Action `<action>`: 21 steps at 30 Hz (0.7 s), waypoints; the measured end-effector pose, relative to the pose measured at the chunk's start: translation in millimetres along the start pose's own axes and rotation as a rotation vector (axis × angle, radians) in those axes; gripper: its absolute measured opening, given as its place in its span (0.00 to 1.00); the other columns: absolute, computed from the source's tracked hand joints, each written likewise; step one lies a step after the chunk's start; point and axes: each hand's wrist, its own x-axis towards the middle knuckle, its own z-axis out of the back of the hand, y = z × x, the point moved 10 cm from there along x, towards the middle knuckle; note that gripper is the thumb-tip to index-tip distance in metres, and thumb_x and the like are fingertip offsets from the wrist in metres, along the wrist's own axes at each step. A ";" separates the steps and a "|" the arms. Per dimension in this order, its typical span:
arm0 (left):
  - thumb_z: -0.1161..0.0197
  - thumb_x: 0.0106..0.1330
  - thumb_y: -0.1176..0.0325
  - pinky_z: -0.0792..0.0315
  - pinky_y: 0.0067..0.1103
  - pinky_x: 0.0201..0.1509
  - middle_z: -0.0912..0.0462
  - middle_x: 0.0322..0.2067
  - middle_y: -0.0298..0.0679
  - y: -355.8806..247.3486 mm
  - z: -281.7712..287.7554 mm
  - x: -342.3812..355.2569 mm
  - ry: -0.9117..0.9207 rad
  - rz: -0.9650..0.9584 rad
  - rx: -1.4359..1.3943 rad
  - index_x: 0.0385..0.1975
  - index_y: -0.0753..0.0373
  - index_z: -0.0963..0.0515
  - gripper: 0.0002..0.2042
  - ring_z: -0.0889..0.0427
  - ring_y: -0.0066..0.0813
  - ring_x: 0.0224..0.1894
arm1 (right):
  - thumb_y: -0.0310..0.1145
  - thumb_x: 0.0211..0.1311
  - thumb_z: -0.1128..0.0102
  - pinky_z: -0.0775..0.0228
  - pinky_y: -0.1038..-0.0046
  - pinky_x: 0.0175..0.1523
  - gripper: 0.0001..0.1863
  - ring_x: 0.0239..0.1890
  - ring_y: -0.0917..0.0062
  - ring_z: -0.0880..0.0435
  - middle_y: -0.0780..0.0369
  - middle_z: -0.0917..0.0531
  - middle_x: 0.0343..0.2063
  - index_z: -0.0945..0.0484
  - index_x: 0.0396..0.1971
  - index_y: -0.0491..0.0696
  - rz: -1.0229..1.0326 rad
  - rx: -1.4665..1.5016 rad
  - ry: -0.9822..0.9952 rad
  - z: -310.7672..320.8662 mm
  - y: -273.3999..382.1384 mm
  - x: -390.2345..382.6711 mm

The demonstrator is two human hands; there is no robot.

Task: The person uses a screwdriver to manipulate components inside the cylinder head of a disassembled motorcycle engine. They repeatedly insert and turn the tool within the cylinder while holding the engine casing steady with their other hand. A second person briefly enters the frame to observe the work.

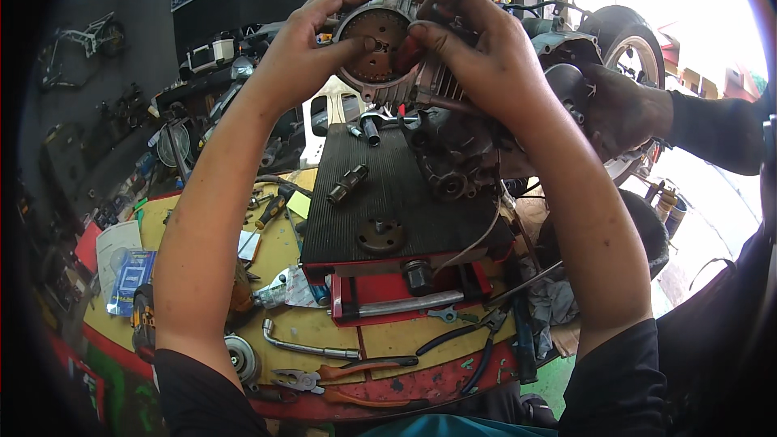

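2 forearms (194, 226), upright brown disc (369, 27), axis toward camera, left hand (301, 55) spread against it, right hand (486, 53) curled, grip unclear

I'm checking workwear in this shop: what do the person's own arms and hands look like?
The left sleeve and right sleeve are dark cloth, ending near the elbows. Both forearms are bare. The left hand and right hand wear no gloves; no watch shows.
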 end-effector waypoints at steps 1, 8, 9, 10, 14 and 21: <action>0.30 0.67 0.74 0.22 0.24 0.63 0.19 0.60 0.36 0.5 -1.3 0.4 0.006 0.012 -0.011 0.65 0.61 0.23 0.25 0.18 0.25 0.59 | 0.36 0.67 0.27 0.22 0.66 0.56 0.17 0.48 0.65 0.11 0.55 0.10 0.42 0.18 0.48 0.42 -0.024 0.013 -0.006 0.6 -4.2 0.5; 0.31 0.64 0.74 0.26 0.28 0.69 0.21 0.58 0.38 0.0 -3.2 -1.3 -0.012 0.007 -0.052 0.66 0.60 0.23 0.27 0.20 0.32 0.62 | 0.36 0.75 0.39 0.23 0.73 0.53 0.13 0.35 0.73 0.11 0.61 0.10 0.32 0.16 0.47 0.42 -0.304 0.489 0.028 11.8 -12.9 5.2; 0.31 0.65 0.74 0.26 0.28 0.69 0.21 0.59 0.38 2.7 -3.3 -1.6 -0.008 0.014 -0.056 0.66 0.60 0.24 0.27 0.20 0.32 0.63 | 0.36 0.76 0.41 0.23 0.73 0.52 0.13 0.32 0.73 0.11 0.62 0.10 0.31 0.16 0.47 0.42 -0.357 0.602 0.023 13.3 -12.7 5.8; 0.31 0.65 0.74 0.26 0.28 0.70 0.22 0.60 0.38 5.6 -3.3 -2.1 -0.005 0.021 -0.060 0.66 0.60 0.24 0.27 0.21 0.32 0.64 | 0.35 0.72 0.39 0.21 0.71 0.51 0.14 0.34 0.72 0.10 0.59 0.10 0.33 0.16 0.48 0.42 -0.332 0.492 -0.015 20.3 -6.2 9.8; 0.31 0.69 0.76 0.24 0.25 0.66 0.19 0.59 0.35 7.4 -0.8 -1.8 -0.008 -0.016 0.016 0.68 0.60 0.26 0.27 0.20 0.24 0.61 | 0.43 0.67 0.36 0.19 0.68 0.52 0.20 0.34 0.67 0.09 0.53 0.11 0.31 0.16 0.48 0.42 -0.158 -0.225 -0.027 39.0 24.2 24.2; 0.29 0.68 0.76 0.27 0.27 0.70 0.20 0.62 0.37 5.2 -6.4 -5.3 0.090 0.145 -0.158 0.71 0.60 0.30 0.31 0.21 0.26 0.64 | 0.54 0.54 0.26 0.21 0.57 0.61 0.32 0.56 0.58 0.13 0.51 0.11 0.48 0.15 0.50 0.44 0.072 -0.807 0.372 -22.7 12.7 45.1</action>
